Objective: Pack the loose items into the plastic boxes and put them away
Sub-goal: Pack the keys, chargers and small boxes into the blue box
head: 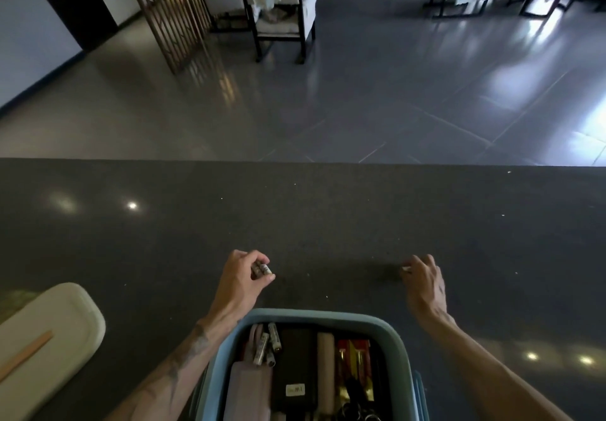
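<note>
Your left hand (244, 276) pinches two batteries (261, 269) between the thumb and curled fingers. It sits low over the counter (196, 224), at eleven o'clock from the box (311, 315). Your right hand (426, 281), at one o'clock from the box, has its fingers curled down toward the counter with a small white piece (406, 268) at the fingertips. Whether you grip that piece or only touch it cannot be told.

You look to be gathering the last loose items. Bring the batteries back toward six o'clock and lower them into the box's eleven o'clock corner. Let go low, so they lie lengthwise beside the boxed batteries (267, 343) rather than bounce or roll. The white piece is small and the counter is polished, so it will probably skid. Trap it under a fingertip and pinch it firmly before you lift.

The box is open and already crowded. Besides the boxed batteries, it holds:
- a pink pouch (249, 388) at seven o'clock
- a black case (296, 365) in the middle
- a beige roll (325, 361) just right of the case
- red and yellow packs (355, 351) at two o'clock
- dark metal loops at five o'clock, too blurred to name

At nine o'clock from the box, well apart, a cream tray (65, 315) holds one wooden stick (28, 355).
</note>
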`<state>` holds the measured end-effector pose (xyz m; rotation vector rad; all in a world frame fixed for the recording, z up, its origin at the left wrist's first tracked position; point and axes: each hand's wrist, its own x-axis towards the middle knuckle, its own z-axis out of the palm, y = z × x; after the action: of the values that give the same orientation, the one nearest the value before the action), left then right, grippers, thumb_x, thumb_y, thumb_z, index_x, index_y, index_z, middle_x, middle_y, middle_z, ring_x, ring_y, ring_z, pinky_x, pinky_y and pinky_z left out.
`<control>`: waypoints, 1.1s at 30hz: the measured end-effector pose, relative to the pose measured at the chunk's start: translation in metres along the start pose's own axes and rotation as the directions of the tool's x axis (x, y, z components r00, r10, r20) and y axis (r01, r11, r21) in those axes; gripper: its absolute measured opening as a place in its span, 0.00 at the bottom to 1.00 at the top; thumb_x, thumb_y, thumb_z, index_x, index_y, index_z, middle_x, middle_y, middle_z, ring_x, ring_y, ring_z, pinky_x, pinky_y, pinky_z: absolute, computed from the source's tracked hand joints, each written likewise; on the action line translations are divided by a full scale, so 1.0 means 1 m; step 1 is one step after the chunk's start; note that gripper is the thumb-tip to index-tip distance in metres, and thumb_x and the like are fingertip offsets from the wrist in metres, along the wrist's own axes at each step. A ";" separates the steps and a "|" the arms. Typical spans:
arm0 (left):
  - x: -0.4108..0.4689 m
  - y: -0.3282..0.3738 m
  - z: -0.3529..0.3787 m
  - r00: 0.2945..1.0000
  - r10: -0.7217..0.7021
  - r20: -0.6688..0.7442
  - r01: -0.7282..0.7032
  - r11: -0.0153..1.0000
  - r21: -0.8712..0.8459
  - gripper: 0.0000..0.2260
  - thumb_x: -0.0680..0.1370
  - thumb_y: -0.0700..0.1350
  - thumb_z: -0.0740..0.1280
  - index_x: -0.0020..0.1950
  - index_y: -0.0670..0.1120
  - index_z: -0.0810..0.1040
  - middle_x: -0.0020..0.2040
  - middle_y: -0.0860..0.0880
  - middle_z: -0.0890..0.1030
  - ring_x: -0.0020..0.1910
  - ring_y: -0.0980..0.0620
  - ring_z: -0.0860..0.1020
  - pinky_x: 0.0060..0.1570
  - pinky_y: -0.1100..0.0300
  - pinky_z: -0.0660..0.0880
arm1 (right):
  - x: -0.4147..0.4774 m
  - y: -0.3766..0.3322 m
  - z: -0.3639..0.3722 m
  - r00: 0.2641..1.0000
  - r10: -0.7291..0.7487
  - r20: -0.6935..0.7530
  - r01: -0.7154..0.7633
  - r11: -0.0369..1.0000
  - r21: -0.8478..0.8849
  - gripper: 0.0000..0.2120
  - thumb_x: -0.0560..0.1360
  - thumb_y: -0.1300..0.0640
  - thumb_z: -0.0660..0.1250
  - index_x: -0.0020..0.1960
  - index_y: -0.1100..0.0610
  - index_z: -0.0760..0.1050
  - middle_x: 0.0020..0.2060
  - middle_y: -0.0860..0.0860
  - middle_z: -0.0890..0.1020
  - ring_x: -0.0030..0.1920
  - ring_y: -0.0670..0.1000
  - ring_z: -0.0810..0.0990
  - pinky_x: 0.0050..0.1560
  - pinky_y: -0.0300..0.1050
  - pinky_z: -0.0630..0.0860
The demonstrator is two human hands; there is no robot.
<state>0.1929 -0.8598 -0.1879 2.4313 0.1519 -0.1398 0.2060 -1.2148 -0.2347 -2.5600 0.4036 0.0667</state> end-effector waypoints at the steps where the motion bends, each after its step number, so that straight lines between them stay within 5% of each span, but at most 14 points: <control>1: -0.003 0.003 -0.001 1.000 0.012 0.004 -0.012 1.000 -0.004 0.13 0.74 0.47 0.76 0.55 0.52 0.78 0.56 0.50 0.72 0.52 0.58 0.74 0.44 0.71 0.69 | -0.006 -0.003 0.000 1.000 -0.015 -0.011 0.015 1.000 0.006 0.05 0.79 0.60 0.65 0.51 0.61 0.78 0.51 0.57 0.73 0.50 0.58 0.72 0.48 0.56 0.74; 6: -0.026 0.017 -0.012 0.996 0.092 -0.022 -0.093 0.995 -0.027 0.12 0.74 0.46 0.77 0.54 0.51 0.79 0.55 0.50 0.72 0.49 0.61 0.73 0.45 0.74 0.68 | -0.035 -0.030 -0.015 0.992 -0.103 -0.070 0.109 0.989 0.097 0.09 0.78 0.59 0.65 0.55 0.57 0.81 0.53 0.54 0.76 0.51 0.57 0.76 0.49 0.50 0.75; 11: -0.059 0.033 -0.025 0.979 0.205 -0.018 -0.206 0.977 -0.055 0.13 0.74 0.44 0.77 0.56 0.49 0.80 0.54 0.48 0.73 0.51 0.55 0.75 0.53 0.64 0.73 | -0.078 -0.060 -0.036 0.957 -0.246 -0.155 0.269 0.951 0.150 0.06 0.79 0.57 0.67 0.54 0.55 0.81 0.52 0.49 0.76 0.47 0.51 0.77 0.43 0.41 0.73; 18: -0.107 0.038 -0.017 0.917 0.387 0.099 -0.382 0.922 -0.064 0.16 0.74 0.46 0.77 0.59 0.50 0.79 0.55 0.53 0.73 0.52 0.58 0.74 0.46 0.75 0.67 | -0.162 -0.082 -0.031 0.908 -0.410 -0.088 0.418 0.898 0.138 0.03 0.78 0.55 0.69 0.52 0.50 0.79 0.51 0.41 0.74 0.48 0.41 0.76 0.46 0.33 0.75; 29: -0.141 0.041 0.040 0.849 0.448 0.279 -0.450 0.891 -0.061 0.13 0.77 0.48 0.72 0.60 0.53 0.76 0.55 0.54 0.73 0.52 0.55 0.77 0.55 0.60 0.76 | -0.198 -0.056 0.000 0.933 -0.353 0.074 0.350 0.935 0.049 0.07 0.79 0.54 0.68 0.54 0.53 0.82 0.53 0.45 0.78 0.50 0.46 0.79 0.50 0.38 0.75; 33: -0.134 0.051 0.050 0.838 0.454 0.304 -0.468 0.883 -0.029 0.13 0.77 0.41 0.71 0.60 0.49 0.77 0.55 0.50 0.74 0.52 0.50 0.77 0.55 0.56 0.74 | -0.198 -0.053 -0.003 0.938 -0.339 0.069 0.335 0.940 0.068 0.09 0.77 0.57 0.69 0.56 0.53 0.81 0.55 0.44 0.77 0.51 0.45 0.78 0.50 0.29 0.70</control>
<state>0.0649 -0.9410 -0.1746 2.3819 -0.5830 -0.2962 0.0329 -1.1193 -0.1798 -2.5245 -0.0676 0.0312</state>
